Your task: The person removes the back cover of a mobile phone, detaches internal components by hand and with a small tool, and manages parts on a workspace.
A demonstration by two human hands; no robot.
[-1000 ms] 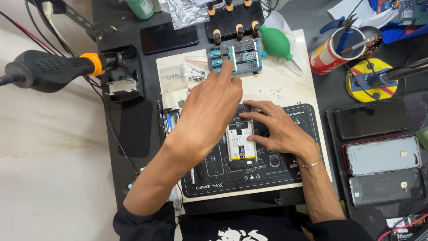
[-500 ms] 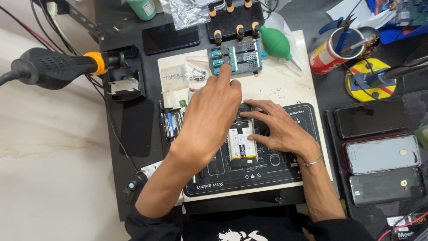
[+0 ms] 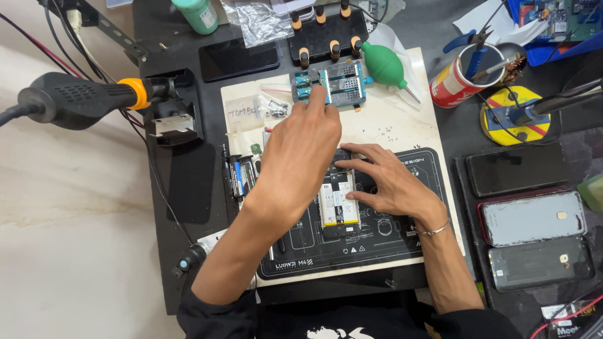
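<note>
- The opened phone (image 3: 340, 204), back cover off and white battery showing, lies flat on the dark repair mat (image 3: 402, 242), near the middle of the white board (image 3: 414, 125).
- The right hand (image 3: 386, 182) lies palm down on the phone's right side, fingers spread and pointing left; the fingertips (image 3: 347, 164) press on its upper end. It pins the phone rather than grasping it.
- The left hand (image 3: 301, 150) stretches forward across the phone's upper left, back of the hand to the camera, with the index finger out and its tip at the blue circuit-board holder (image 3: 330, 85) above the mat.
- Whether the left fingers pinch anything cannot be told; the other fingers are curled out of sight beneath the hand.
- The left forearm and hand cover the mat's left part and the phone's top left corner.
- Both sleeves are cut off by the lower edge.
- Small screws (image 3: 273, 108) beside the holder are too small to tell apart.
</note>
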